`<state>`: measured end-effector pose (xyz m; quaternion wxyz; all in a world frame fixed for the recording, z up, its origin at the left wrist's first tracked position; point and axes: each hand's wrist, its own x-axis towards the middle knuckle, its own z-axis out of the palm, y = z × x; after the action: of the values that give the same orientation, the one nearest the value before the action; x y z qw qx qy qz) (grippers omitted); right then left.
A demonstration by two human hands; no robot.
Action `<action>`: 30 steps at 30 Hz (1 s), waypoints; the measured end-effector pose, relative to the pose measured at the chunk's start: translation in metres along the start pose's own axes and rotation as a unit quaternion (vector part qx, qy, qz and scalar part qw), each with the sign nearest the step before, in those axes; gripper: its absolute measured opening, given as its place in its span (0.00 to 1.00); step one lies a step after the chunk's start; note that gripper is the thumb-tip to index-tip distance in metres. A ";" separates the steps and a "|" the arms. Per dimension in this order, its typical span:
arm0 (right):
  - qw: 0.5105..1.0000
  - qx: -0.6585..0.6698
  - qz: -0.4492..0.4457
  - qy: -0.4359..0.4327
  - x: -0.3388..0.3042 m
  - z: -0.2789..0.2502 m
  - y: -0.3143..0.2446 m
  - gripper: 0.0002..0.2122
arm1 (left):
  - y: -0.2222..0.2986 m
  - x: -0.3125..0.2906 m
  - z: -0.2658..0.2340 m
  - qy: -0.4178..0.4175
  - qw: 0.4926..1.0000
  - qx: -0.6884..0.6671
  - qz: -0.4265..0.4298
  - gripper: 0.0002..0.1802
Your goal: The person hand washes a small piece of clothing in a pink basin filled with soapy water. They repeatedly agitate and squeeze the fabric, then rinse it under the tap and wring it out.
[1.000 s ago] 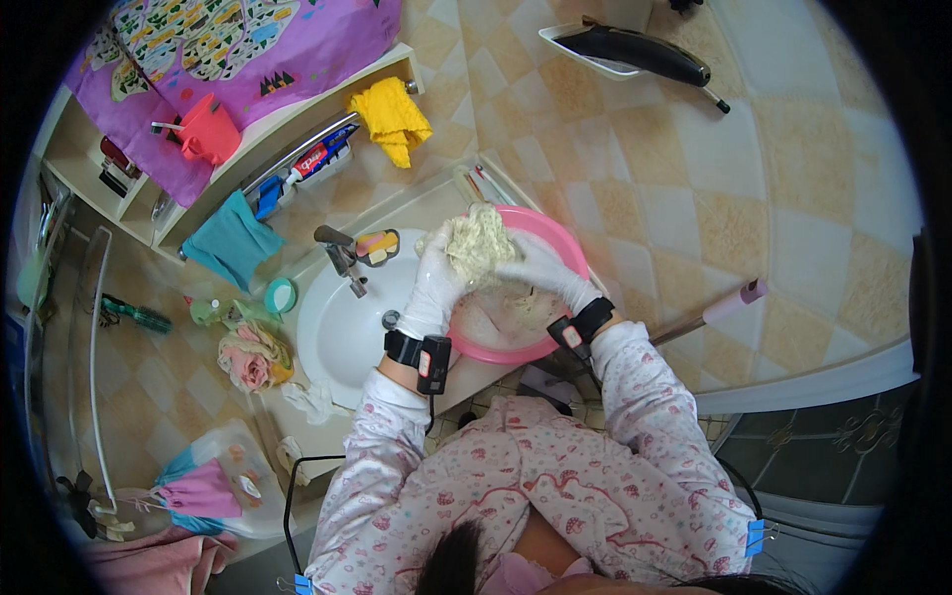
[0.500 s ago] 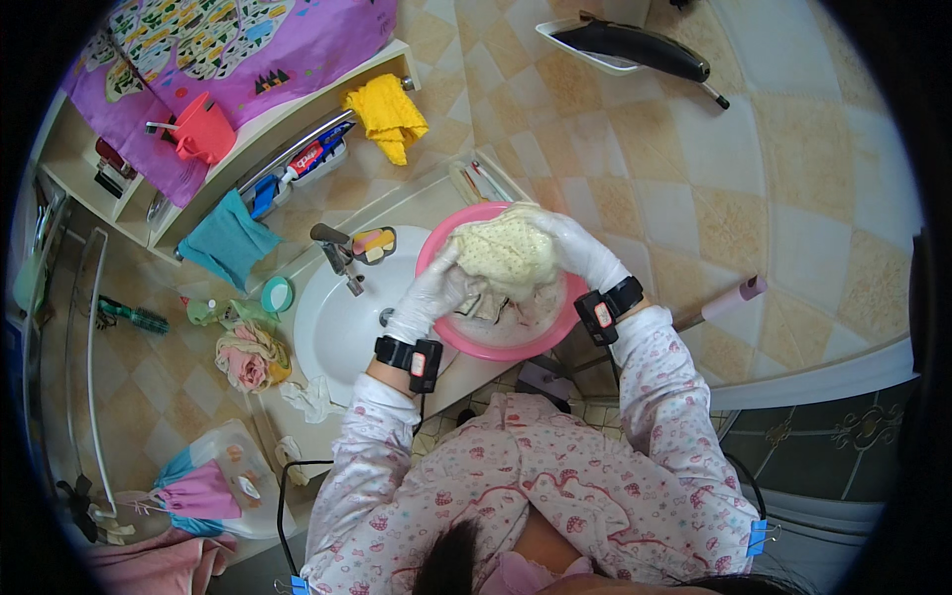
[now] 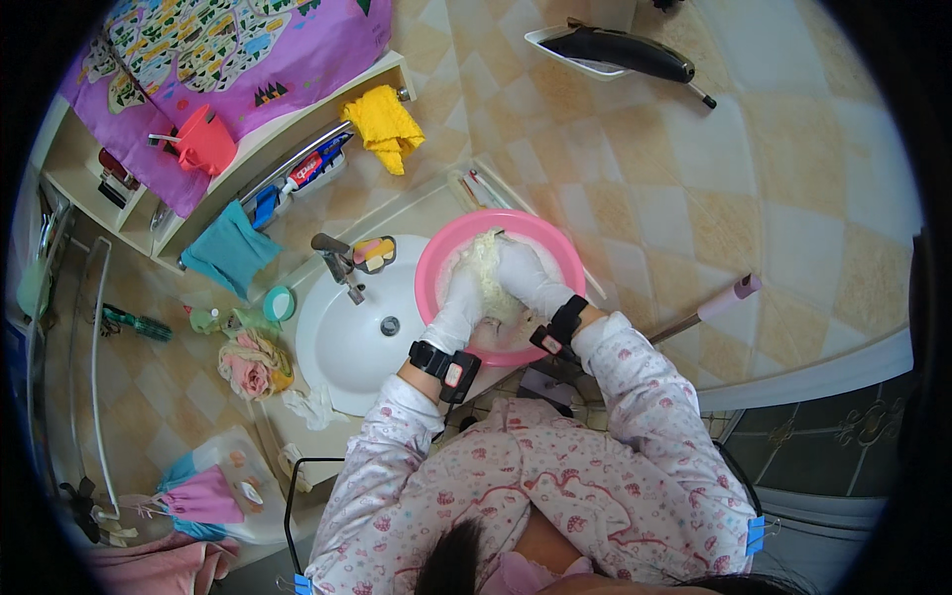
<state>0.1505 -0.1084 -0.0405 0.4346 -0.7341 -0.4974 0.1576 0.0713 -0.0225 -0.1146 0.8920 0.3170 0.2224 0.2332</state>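
Observation:
A pink basin [image 3: 575,268] of sudsy water stands on the counter at the right side of the white sink [image 3: 337,347]. Both of my hands wear thin white gloves and reach down into it. Bunched between them is a pale yellow cloth [image 3: 489,283], wet and partly in the suds. My left hand [image 3: 461,300] closes on its left side, and my right hand [image 3: 524,274] grips it from the right. The fingertips are partly hidden by the cloth and foam.
The faucet [image 3: 342,260] and a soap dish [image 3: 375,253] are behind the sink. Left of it lie a crumpled white glove [image 3: 315,405], a flowered cloth bundle [image 3: 253,364] and a round green-rimmed tub [image 3: 279,302]. A pole with a pink handle [image 3: 732,296] leans at the right.
Both hands have gone down into the basin with the cloth, which was held up and spread above the water. They have drawn closer together, and the cloth is now bunched.

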 end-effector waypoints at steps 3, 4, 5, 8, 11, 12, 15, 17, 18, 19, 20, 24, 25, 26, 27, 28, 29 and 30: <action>0.993 0.003 -0.110 -0.040 -0.003 0.005 0.010 0.10 | 0.002 0.002 -0.001 -0.038 0.999 -0.024 -0.013 0.21; 0.984 0.003 -0.157 -0.083 -0.003 0.006 0.013 0.10 | 0.006 0.002 0.001 -0.069 0.997 -0.009 -0.015 0.22; 0.972 -0.018 -0.228 -0.062 -0.004 0.008 0.015 0.10 | 0.009 0.001 0.005 -0.118 0.988 -0.083 -0.058 0.22; 0.960 -0.241 -0.127 -0.059 0.011 0.003 0.026 0.10 | 0.020 -0.014 0.017 -0.116 0.983 -0.093 -0.104 0.24; 0.996 0.085 0.019 0.004 0.036 -0.001 0.041 0.12 | 0.035 -0.035 0.026 -0.053 0.993 0.036 -0.095 0.25; 0.978 0.205 0.030 -0.034 0.040 -0.006 0.049 0.14 | 0.043 -0.040 0.026 -0.072 0.988 0.117 -0.068 0.25; 0.884 0.431 0.088 -0.157 0.032 -0.018 0.068 0.21 | 0.056 -0.055 0.016 -0.081 0.980 0.179 0.021 0.26; 0.889 0.427 0.130 -0.100 0.016 -0.018 0.073 0.26 | 0.060 -0.055 0.009 -0.085 0.994 0.071 0.016 0.25; 0.937 0.329 0.017 -0.118 0.007 -0.015 0.073 0.27 | 0.061 -0.051 0.007 -0.092 0.995 -0.031 -0.022 0.25; 0.965 0.227 -0.077 -0.109 0.000 -0.012 0.071 0.28 | 0.059 -0.047 0.005 -0.100 0.984 -0.133 -0.060 0.25; 0.973 0.111 -0.170 -0.112 -0.004 -0.009 0.068 0.29 | 0.057 -0.044 0.003 -0.091 0.983 -0.145 -0.067 0.25; 0.880 0.472 0.045 0.028 -0.005 -0.004 0.040 0.18 | 0.039 -0.033 -0.001 -0.048 0.988 -0.135 -0.064 0.25; 0.894 0.442 0.067 -0.004 -0.007 -0.003 0.031 0.15 | 0.033 -0.031 -0.001 -0.039 0.991 -0.117 -0.057 0.25; 0.907 0.409 0.088 -0.036 -0.012 -0.002 0.023 0.12 | 0.026 -0.028 -0.001 -0.021 0.995 -0.091 -0.037 0.24; 0.923 0.379 0.032 -0.049 -0.017 0.003 0.014 0.09 | 0.018 -0.024 0.001 -0.004 0.998 -0.067 -0.016 0.23; 0.959 0.276 0.016 -0.056 -0.022 0.007 0.008 0.07 | 0.011 -0.022 0.002 -0.004 0.999 -0.049 -0.009 0.22; 0.982 0.166 -0.070 -0.053 -0.023 0.011 0.003 0.06 | 0.009 -0.020 0.001 0.027 0.999 -0.018 -0.013 0.21; 0.986 0.046 -0.142 -0.077 -0.023 0.014 0.002 0.05 | 0.006 -0.018 0.001 -0.002 1.000 -0.022 -0.007 0.20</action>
<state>0.1322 -0.1218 -0.0543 0.4463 -0.6209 -0.6209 0.1727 0.0557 -0.0284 -0.1053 0.9009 0.2963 0.2178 0.2308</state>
